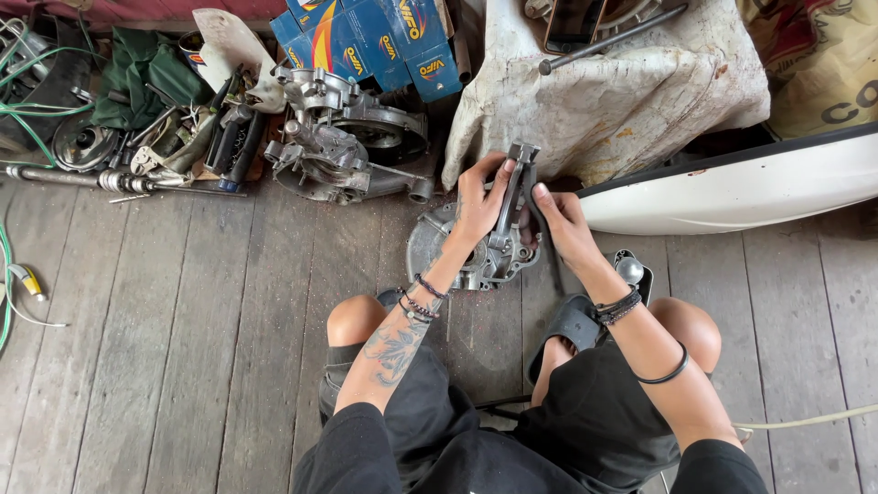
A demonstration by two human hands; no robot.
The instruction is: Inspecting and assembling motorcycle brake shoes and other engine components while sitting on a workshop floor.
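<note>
— Where the two hands meet, what is each grip doing?

— The left hand [477,203] is closed round a dark metal rod [515,187], fingers wrapped on its upper part. The right hand [560,220] holds the same rod from the other side, thumb pressed against its edge. Both grips are tight on it.

— And where is the rod?

— It stands nearly upright, its lower end down in a round grey casing [457,249] that lies flat on the floor [183,320], just in front of the person's knees.

— What is beside the casing?

— Near the right wrist, a black sandal [569,322] and a small shiny ball-topped part [629,271]. Beyond the hands, a dirty white cloth [622,91] is draped over something bulky, with a long bar [611,39] lying on top. To the right of that, a white curved panel [732,187].

— Further left?

— A larger engine case [343,137] rests on the planks, blue boxes [375,41] behind it. Left again, a heap of tools [174,137], a green cloth [146,78] and green hoses [27,91].
</note>
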